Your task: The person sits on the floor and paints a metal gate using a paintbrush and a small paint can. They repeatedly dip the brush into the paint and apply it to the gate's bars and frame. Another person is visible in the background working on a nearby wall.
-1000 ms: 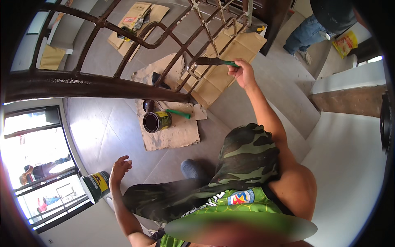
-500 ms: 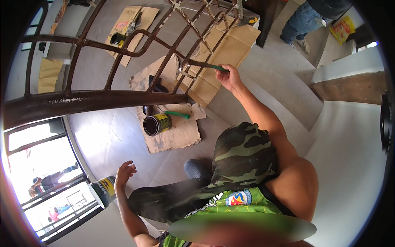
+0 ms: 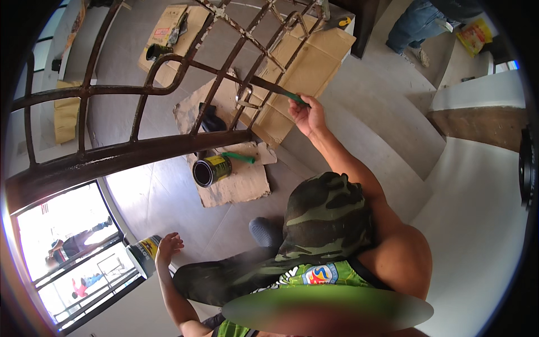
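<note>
My right hand [image 3: 308, 117] is closed on the green handle of a paintbrush [image 3: 292, 98]. Its dark brown head lies at a bar of the brown metal grille [image 3: 129, 150], beside a metal latch loop [image 3: 245, 96]. Pale, unpainted patches show on the grille's upper bars. At lower left, my left hand [image 3: 169, 245] is held out with loosely curled fingers apart and nothing in them. A labelled can [image 3: 146, 254] stands just beyond it; I cannot tell whether they touch. An open paint can [image 3: 212, 170] and a second green handle [image 3: 240, 158] lie on cardboard below the grille.
Flattened cardboard [image 3: 314, 64] covers floor behind the grille, with another sheet [image 3: 238, 188] nearer me. A small dark can [image 3: 158, 51] stands at the back. Steps [image 3: 387, 121] rise on the right, where a person in jeans [image 3: 412, 25] stands. A window [image 3: 70, 247] is at left.
The brush and my right hand have shifted slightly down along the bar. My left hand sits lower, closer to the labelled can. The whole view has tilted a little.
</note>
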### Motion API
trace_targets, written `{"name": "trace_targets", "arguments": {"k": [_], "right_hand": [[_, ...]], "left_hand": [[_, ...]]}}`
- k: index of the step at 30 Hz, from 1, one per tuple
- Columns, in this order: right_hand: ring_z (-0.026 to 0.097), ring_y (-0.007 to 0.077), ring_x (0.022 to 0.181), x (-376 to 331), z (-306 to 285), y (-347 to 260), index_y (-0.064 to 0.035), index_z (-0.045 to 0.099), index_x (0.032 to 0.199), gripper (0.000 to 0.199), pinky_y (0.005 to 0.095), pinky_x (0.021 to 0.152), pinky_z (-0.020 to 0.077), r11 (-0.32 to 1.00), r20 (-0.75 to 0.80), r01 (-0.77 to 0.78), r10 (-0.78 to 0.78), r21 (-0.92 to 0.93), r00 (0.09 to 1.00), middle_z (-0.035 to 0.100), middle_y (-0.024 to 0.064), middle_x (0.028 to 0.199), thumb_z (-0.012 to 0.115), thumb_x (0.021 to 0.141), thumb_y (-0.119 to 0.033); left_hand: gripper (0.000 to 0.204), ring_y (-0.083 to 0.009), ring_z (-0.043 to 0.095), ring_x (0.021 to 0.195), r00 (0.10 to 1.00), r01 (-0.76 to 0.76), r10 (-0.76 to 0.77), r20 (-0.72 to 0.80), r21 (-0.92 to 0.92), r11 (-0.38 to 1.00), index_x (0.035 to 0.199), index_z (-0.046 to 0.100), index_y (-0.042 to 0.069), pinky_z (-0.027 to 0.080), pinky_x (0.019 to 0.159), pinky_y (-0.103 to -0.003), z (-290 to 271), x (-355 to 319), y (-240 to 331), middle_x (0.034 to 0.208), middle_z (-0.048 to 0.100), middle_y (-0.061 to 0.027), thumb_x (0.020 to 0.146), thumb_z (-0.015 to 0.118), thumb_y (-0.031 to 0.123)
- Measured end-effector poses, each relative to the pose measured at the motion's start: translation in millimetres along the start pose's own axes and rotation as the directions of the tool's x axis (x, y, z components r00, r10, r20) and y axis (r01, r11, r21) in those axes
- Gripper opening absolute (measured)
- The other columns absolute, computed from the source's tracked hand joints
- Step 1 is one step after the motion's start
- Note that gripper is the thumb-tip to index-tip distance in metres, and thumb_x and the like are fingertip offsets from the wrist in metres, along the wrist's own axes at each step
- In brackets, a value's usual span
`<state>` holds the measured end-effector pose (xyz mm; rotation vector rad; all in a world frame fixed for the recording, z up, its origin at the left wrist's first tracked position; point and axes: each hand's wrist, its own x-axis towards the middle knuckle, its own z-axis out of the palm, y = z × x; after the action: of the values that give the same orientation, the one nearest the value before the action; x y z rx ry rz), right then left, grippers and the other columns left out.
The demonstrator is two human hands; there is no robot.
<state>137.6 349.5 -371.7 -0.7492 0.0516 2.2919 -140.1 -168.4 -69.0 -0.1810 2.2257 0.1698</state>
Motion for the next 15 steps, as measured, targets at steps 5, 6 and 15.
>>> {"name": "trace_targets", "arguments": {"k": [5,6,15], "right_hand": [[0.068,0.0202,0.071,-24.5,6.2,2.5,-0.0025,0.063,0.103,0.017,0.0366,0.065,0.0617,0.977,-0.008,0.092,-0.095,-0.193,0.995,0.070,0.0132,0.087,0.057,0.097,-0.017],[0.068,0.0197,0.070,-26.9,9.0,-2.1,-0.0027,0.063,0.103,0.017,0.0368,0.064,0.0618,0.959,-0.092,0.094,-0.123,-0.269,0.988,0.070,0.0130,0.086,0.057,0.097,-0.017],[0.064,0.0150,0.055,9.9,62.6,-51.1,-0.0008,0.067,0.094,0.026,0.0321,0.050,0.0590,0.807,-0.040,0.168,-0.231,-0.566,0.972,0.068,0.0104,0.074,0.066,0.098,-0.026]], "left_hand": [[0.047,-0.0177,0.071,0.087,1.000,-0.002,0.002,-0.018,0.001,1.000,0.139,0.055,0.003,0.055,0.075,-0.032,2.0,-7.4,14.0,0.103,0.071,-0.0078,0.100,0.060,0.030],[0.048,-0.0171,0.071,0.088,1.000,-0.006,0.006,-0.016,-0.016,1.000,0.138,0.056,0.002,0.055,0.077,-0.032,2.1,-9.2,18.4,0.103,0.071,-0.0074,0.100,0.061,0.030],[0.052,-0.0178,0.071,0.093,0.994,-0.106,0.107,-0.010,0.075,0.992,0.139,0.055,0.000,0.055,0.080,-0.031,6.3,-17.3,51.8,0.105,0.072,-0.0094,0.099,0.061,0.032]]}}
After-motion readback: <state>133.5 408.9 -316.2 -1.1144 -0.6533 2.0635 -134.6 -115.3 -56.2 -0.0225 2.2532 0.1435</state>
